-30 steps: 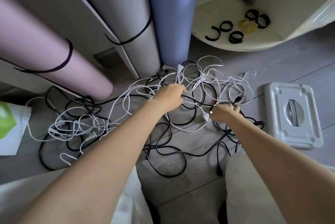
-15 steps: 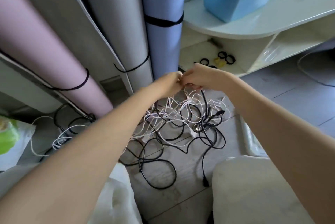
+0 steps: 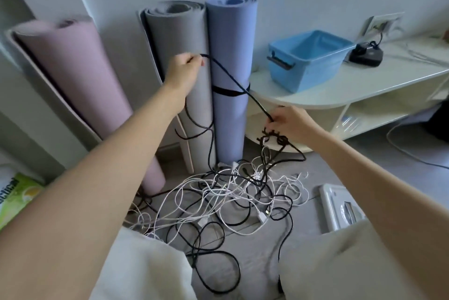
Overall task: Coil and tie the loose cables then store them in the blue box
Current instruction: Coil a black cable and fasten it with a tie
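Grey floor, cable tangle (image 3: 230,192) below the blue mat (image 3: 230,69): your left hand (image 3: 183,71) and right hand (image 3: 289,122) pinch a black cable (image 3: 238,83) taut across it. Right of it, blue box (image 3: 308,61), nothing visible inside.

Beside the blue box (image 3: 307,60), which is looking like smooth, faintly glossy plastic, three rolled mats (image 3: 179,76) are showing matt foam. The shelf (image 3: 359,86) under it is gleaming, and the black cable (image 3: 239,86) is looking rubbery.
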A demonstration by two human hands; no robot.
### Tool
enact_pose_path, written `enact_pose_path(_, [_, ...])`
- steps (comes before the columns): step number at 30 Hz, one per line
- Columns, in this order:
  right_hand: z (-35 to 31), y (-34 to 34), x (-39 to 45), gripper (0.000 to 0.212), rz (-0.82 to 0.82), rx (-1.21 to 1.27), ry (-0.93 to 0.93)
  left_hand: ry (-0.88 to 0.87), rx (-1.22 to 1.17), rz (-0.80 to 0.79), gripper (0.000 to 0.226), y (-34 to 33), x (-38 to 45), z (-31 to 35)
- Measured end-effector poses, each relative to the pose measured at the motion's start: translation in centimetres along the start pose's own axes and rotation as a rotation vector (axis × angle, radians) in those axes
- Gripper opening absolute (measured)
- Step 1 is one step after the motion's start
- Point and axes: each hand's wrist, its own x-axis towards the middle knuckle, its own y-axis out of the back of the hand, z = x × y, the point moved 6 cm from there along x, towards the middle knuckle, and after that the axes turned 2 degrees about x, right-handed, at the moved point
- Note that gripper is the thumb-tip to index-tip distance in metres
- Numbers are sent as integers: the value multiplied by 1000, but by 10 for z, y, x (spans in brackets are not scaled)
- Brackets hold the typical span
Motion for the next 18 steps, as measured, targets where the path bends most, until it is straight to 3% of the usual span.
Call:
enact_pose_path(3, [-10, 21, 2, 15, 281, 78, 13, 101, 291, -176, 31, -2, -6, -41])
enact_pose_path(5, [-24, 28, 3, 14, 340, 207, 98, 168, 405, -381, 17, -13, -19, -62])
enact_pose_path(6, [-33, 28, 3, 14, 322, 210, 143, 192, 388, -469, 17, -21, -27, -64])
enact_pose_path(9, [-58, 13, 5, 15, 166, 104, 265, 153, 138, -692, 47, -52, -50, -53])
enact_pose_path(11, [-66, 3, 5, 24, 118, 89, 318, 129, 63, -788, 47, -72, -64, -47])
enact_pose_path(12, [-67, -2, 6, 31, 100, 104, 329, 125, 80, -772, 42, -76, -65, -47])
enact_pose_path(16, [-50, -4, 15, 48, 73, 144, 217, 27, 222, -469, 10, -63, -36, -49])
enact_pose_path(18, [-39, -14, 14, 57, -125, 213, 68, -4, 151, -501, 8, -59, -35, -40])
